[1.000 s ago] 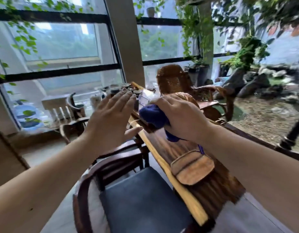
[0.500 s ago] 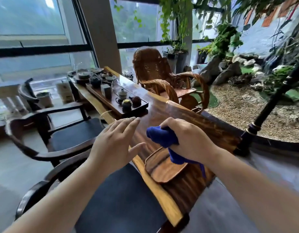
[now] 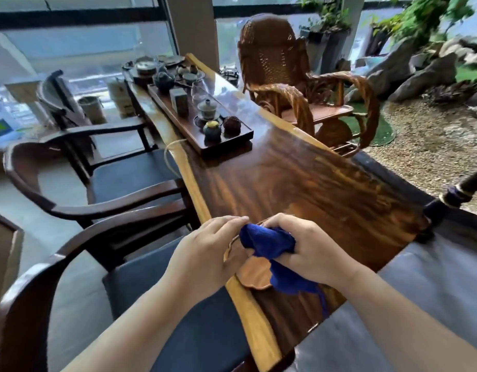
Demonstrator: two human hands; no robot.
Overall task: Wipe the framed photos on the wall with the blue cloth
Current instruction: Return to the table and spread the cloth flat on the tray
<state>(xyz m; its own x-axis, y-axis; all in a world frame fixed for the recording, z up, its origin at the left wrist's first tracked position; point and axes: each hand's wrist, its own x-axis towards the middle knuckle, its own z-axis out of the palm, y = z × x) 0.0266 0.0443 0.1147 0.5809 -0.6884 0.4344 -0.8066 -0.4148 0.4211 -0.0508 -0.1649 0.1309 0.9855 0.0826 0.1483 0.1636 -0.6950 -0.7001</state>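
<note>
Long polished wooden table [image 3: 299, 181] fills the view; above its near end, the right hand [image 3: 309, 253] clamps a bunched blue cloth [image 3: 267, 244] while the left hand [image 3: 205, 253], fingers together, touches it, likely regathering it for wiping.

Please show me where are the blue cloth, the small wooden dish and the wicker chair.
blue cloth [image 3: 267, 241]: head view, on the bunched upper part.
small wooden dish [image 3: 254, 273]: head view, on its bare inner surface.
wicker chair [image 3: 269, 49]: head view, on the woven backrest.

Your left hand [image 3: 205, 253]: bare, no rings or watch | your right hand [image 3: 312, 253]: bare, nails short | both forearms uncovered, no sleeve in view
</note>
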